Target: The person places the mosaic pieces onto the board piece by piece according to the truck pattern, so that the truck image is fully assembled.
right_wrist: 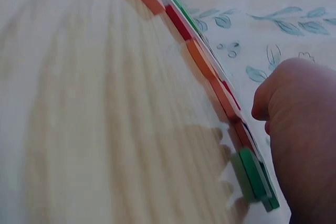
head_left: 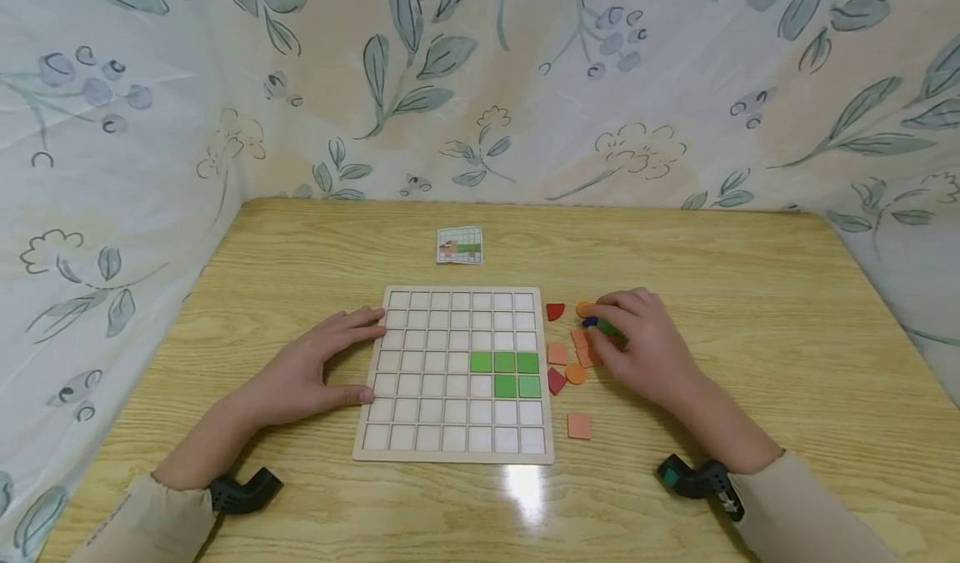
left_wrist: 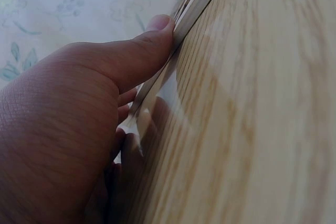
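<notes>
A wooden grid board [head_left: 453, 456] lies flat on the table, several green square tiles [head_left: 505, 362] filling cells at its right side. My left hand [head_left: 303, 375] rests at the board's left edge, thumb and fingertips spread along it; the thumb [left_wrist: 149, 40] touches the rim in the left wrist view. Beyond the board's right side, my right hand [head_left: 648, 350] reaches over loose pieces, thumb and index finger apart. A dark blue piece [head_left: 590, 322] and a green piece [head_left: 609, 328] show between them. In the right wrist view, a green block [right_wrist: 249, 174] is blurred; the fingertips are mostly hidden.
Between board and right hand lie orange squares [head_left: 557, 354], an orange disc [head_left: 575, 374] and red quarter-round pieces [head_left: 555, 311]. One orange square [head_left: 579, 426] sits nearer the front. A small pattern card [head_left: 460, 246] lies behind the board. Floral cloth [head_left: 480, 87] hangs beyond the table.
</notes>
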`<control>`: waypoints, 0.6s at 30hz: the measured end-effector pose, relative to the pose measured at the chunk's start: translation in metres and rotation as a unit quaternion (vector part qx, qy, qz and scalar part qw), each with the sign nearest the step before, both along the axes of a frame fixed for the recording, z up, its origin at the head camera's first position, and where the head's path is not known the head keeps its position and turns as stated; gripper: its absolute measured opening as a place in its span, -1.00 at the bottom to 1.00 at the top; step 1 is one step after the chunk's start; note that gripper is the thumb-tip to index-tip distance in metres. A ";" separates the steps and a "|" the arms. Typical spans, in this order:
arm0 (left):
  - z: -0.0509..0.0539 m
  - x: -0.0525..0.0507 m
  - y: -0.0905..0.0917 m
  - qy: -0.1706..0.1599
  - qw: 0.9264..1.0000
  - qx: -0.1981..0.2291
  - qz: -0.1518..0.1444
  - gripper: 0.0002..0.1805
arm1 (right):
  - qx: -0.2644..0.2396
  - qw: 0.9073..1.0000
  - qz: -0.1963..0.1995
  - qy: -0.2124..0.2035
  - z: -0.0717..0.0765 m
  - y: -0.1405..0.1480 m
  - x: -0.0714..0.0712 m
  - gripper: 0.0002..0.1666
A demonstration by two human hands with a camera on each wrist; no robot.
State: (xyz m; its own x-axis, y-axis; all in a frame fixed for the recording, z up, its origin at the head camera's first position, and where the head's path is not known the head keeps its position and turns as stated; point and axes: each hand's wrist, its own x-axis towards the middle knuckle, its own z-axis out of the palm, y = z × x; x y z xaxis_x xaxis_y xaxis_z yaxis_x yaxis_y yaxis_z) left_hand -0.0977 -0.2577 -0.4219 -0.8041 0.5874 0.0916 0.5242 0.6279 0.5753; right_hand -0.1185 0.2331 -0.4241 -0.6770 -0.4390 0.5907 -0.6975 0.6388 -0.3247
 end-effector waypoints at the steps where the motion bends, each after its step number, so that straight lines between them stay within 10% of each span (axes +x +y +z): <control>1: 0.000 0.000 0.000 -0.001 1.000 0.001 0.000 -0.07 | 0.000 1.000 -0.005 -0.003 0.000 0.002 0.000 -0.72; 18: 0.002 -0.001 0.001 -0.013 1.000 -0.003 0.005 -0.05 | 0.011 0.995 -0.073 -0.068 0.002 0.018 0.001 -0.71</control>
State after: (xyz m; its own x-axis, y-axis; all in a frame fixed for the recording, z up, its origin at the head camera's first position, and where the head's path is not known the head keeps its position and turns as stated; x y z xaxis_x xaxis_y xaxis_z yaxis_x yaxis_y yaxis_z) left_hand -0.0983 -0.2568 -0.4203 -0.8117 0.5804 0.0664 0.5028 0.6362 0.5852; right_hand -0.1177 0.2515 -0.4220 -0.8070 -0.3422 0.4813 -0.5480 0.7377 -0.3944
